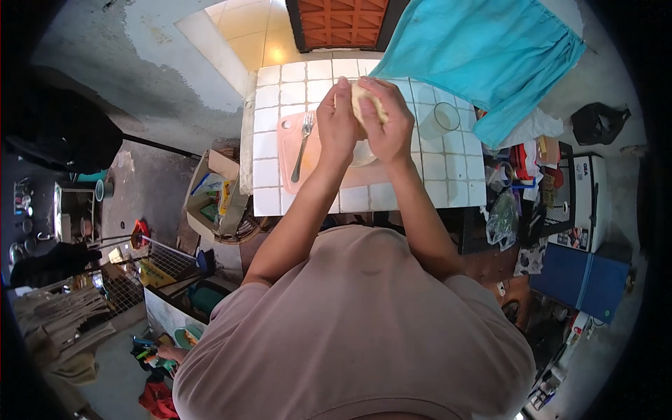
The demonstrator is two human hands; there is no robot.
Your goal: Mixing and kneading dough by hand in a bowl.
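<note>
Between my two hands is a pale, dough-like lump (361, 100), partly hidden by my fingers. My left hand (337, 121) presses on its left side, and my right hand (391, 118) wraps around its right side. Below them a clear bowl or dish (363, 155) shows in part between my wrists. It appears to rest on a pink plastic cutting board (290, 152), which my forearms partly cover. A metal fork (303, 148) lies on the board's left part, tines pointing away from me.
The white tiled table (436, 194) carries a drinking glass (440, 121) at right. A turquoise cloth (472, 52) hangs over its far right corner. An open cardboard box (212, 202) stands left of the table. Another person's hand (170, 353) shows at lower left.
</note>
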